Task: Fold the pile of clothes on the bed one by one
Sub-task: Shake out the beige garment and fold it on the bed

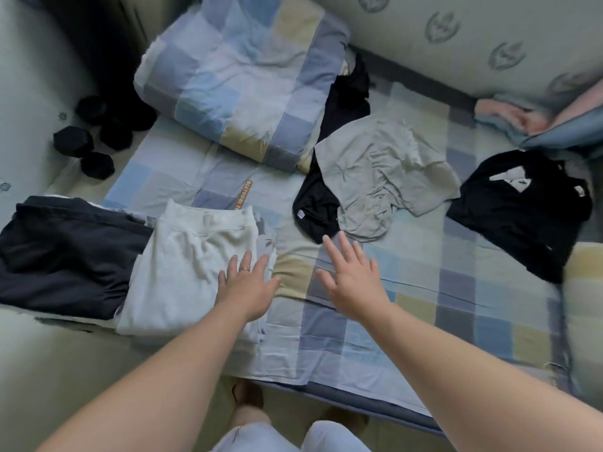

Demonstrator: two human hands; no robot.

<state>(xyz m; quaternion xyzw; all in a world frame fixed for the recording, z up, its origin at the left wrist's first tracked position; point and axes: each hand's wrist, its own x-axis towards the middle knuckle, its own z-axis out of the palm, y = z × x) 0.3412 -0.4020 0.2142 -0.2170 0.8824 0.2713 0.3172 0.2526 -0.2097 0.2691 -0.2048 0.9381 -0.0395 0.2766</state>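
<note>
Head view: far left, a folded dark garment (65, 252) lies just beside a folded white garment (189, 265). The left hand (246, 282) rests flat on the white garment's right edge, fingers straight, gripping nothing. The right hand (350, 275) is spread wide over the checked sheet (424, 288), empty. Beyond it, a crumpled grey shirt (385, 177) overlaps a black shirt (315, 210). A black top (518, 210) lies far right.

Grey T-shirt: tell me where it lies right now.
In the head view the grey T-shirt lies crumpled right of centre on the bed, overlapping a black garment at its left edge, just beyond the right hand.
</note>
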